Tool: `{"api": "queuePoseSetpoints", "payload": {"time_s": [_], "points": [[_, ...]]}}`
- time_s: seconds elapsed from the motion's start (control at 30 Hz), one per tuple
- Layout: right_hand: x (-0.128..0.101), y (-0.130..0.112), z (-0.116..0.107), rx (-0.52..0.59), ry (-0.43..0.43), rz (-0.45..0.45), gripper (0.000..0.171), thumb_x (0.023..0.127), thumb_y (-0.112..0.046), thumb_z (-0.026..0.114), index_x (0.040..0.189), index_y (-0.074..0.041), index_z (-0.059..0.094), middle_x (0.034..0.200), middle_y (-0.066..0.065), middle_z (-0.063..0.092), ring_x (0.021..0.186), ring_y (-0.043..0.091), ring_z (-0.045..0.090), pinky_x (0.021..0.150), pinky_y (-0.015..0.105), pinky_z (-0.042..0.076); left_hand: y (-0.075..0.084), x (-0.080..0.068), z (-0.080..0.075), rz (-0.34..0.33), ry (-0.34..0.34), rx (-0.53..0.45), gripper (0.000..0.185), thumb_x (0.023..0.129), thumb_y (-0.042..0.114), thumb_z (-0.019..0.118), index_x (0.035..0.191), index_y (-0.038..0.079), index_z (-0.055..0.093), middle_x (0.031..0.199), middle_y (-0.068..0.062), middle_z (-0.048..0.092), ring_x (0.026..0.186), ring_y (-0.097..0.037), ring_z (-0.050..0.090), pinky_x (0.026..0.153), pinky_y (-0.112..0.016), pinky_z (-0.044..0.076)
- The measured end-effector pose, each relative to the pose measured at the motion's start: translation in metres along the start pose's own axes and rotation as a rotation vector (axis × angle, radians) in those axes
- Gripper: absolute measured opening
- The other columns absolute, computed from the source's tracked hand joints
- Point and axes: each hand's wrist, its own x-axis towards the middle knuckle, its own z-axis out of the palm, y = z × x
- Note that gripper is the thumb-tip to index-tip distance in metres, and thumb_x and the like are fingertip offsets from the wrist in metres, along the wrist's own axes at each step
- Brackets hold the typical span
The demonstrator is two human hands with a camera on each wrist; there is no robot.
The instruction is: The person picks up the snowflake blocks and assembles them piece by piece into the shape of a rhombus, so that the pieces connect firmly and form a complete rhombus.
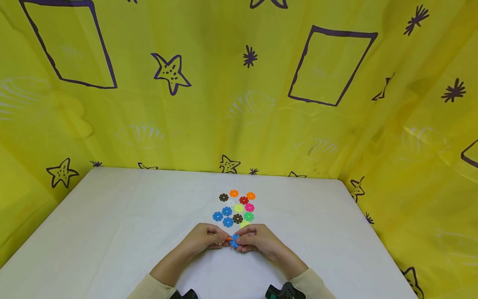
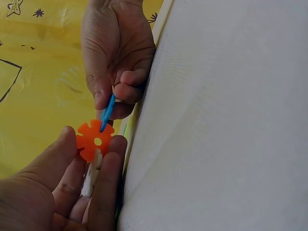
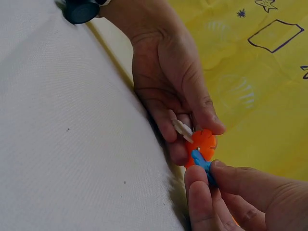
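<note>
Above the near part of the white table, both hands meet over small notched plastic discs. My left hand (image 1: pixel 207 237) pinches an orange disc (image 2: pixel 87 140) between thumb and fingers. A white disc (image 2: pixel 90 182) is joined to the orange one at an angle and sits among the left fingers. My right hand (image 1: pixel 257 240) pinches a blue disc (image 2: pixel 108 113) by its edge. In both wrist views the blue disc stands crosswise to the orange disc, its edge right at the orange rim's notches. The fingers partly cover all three discs.
Just beyond the hands, several loose notched discs lie flat on the table (image 1: pixel 112 228), among them a blue one (image 1: pixel 218 216), a brown one (image 1: pixel 223 197), a red one (image 1: pixel 244 200) and a green one (image 1: pixel 248 216). A yellow patterned curtain (image 1: pixel 209 124) surrounds the table.
</note>
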Motion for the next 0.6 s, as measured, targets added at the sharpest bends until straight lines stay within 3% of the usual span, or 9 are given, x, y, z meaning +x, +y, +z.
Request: {"api": "queuePoseSetpoints", "payload": {"time_s": [0.17,0.33,0.43,0.6], "points": [[0.0000,-0.0007,0.0012,-0.008,0.007,-0.009,0.025,0.088,0.000,0.068,0.109,0.014,0.064,0.081,0.007,0.074,0.068,0.011,0.069,0.064,0.021,0.058,0.0014,0.0000,0.0003,0.010,0.015,-0.010,0.029,0.088,0.013,0.074,0.106,-0.009,0.070,0.092,-0.014,0.075,0.082,-0.015,0.072,0.077,-0.030,0.060],[0.0000,-0.0014,0.0027,-0.032,0.016,-0.009,0.025,0.088,-0.001,0.069,0.108,0.013,0.064,0.079,0.007,0.073,0.067,0.011,0.069,0.062,0.021,0.058,0.0029,-0.0008,-0.0008,0.002,-0.001,-0.066,0.042,0.087,0.012,0.075,0.121,-0.010,0.061,0.100,-0.015,0.074,0.085,-0.014,0.071,0.080,-0.031,0.060],[-0.0001,-0.0020,0.0034,-0.043,0.015,-0.017,0.025,0.088,-0.003,0.070,0.107,0.012,0.065,0.078,0.007,0.073,0.066,0.011,0.068,0.061,0.021,0.057,0.0040,-0.0013,-0.0024,-0.007,-0.002,-0.004,0.046,0.087,0.016,0.076,0.124,-0.007,0.062,0.105,-0.013,0.074,0.088,-0.012,0.070,0.082,-0.027,0.058],[-0.0002,-0.0026,0.0039,-0.058,0.008,-0.039,0.025,0.087,-0.005,0.072,0.105,0.012,0.066,0.078,0.005,0.073,0.067,0.011,0.068,0.062,0.021,0.057,0.0044,-0.0009,-0.0051,-0.047,-0.045,0.083,0.039,0.085,0.020,0.078,0.116,-0.003,0.070,0.095,-0.011,0.075,0.083,-0.009,0.069,0.079,-0.022,0.057]]}}
